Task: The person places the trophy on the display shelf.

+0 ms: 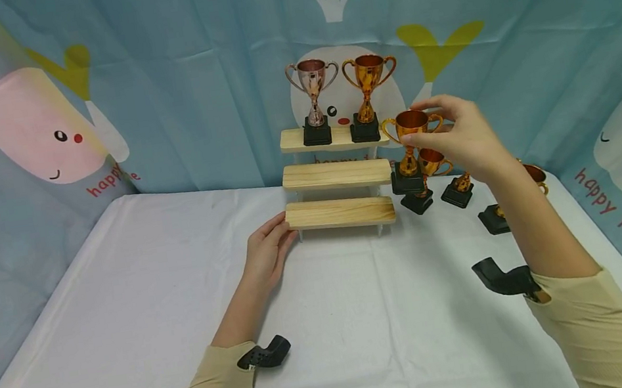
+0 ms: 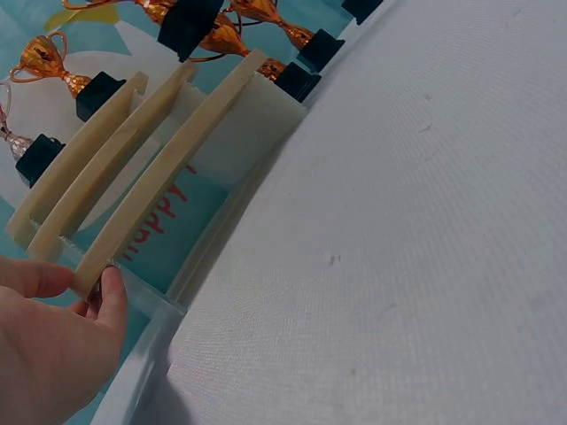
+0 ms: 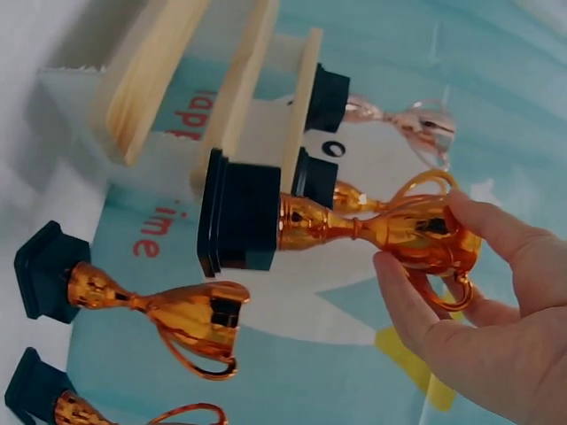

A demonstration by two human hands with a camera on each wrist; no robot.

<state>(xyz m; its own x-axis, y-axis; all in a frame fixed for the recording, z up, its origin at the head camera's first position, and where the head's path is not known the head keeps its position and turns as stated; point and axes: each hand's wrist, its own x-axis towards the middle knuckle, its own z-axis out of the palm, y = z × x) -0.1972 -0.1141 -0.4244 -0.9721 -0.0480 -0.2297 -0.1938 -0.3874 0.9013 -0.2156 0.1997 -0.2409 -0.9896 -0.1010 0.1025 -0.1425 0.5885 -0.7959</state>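
A three-step wooden shelf (image 1: 335, 175) stands at the back of the white table. On its top step are a rose-coloured trophy (image 1: 314, 100) and a gold trophy (image 1: 370, 96). My right hand (image 1: 445, 129) grips the cup of an orange trophy (image 1: 409, 150) and holds it in the air just right of the shelf, black base down. The right wrist view shows my right hand (image 3: 461, 310) around that orange trophy's (image 3: 354, 226) cup. My left hand (image 1: 268, 250) pinches the left end of the lowest plank (image 1: 340, 212), thumb and finger on either side of the plank (image 2: 168, 177).
Three more gold trophies (image 1: 428, 185) (image 1: 459, 189) (image 1: 507, 209) stand on the table right of the shelf, under my right arm. A blue cartoon curtain (image 1: 154, 96) closes off the back and sides. White cloth (image 1: 364, 319) covers the table.
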